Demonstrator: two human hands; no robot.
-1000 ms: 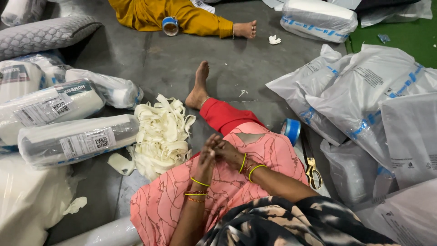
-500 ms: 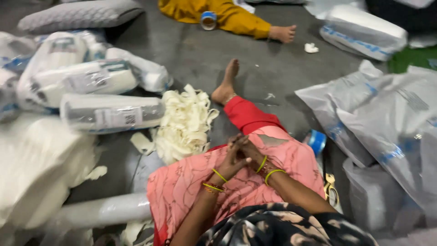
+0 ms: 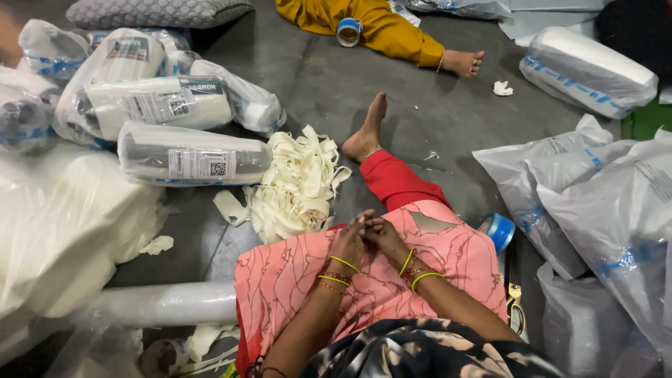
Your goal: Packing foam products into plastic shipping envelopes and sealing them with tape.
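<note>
Your left hand (image 3: 348,243) and right hand (image 3: 384,238) lay on the pink patterned cloth (image 3: 294,276) across your lap, fingertips brought together at the knee. Whether they pinched anything small between them, I could not tell. The work looked paused at the fingers, nothing lifted. The heap of cream paper strips (image 3: 295,183) sat just left of your leg, and the blue tape roll (image 3: 498,231) was close on your right. Reaching either would have called for parting your hands first.

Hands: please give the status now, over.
Left hand and right hand together on lap, fingertips touching, holding nothing clearly visible. Tape roll by right knee. Strip pile at left.
</note>
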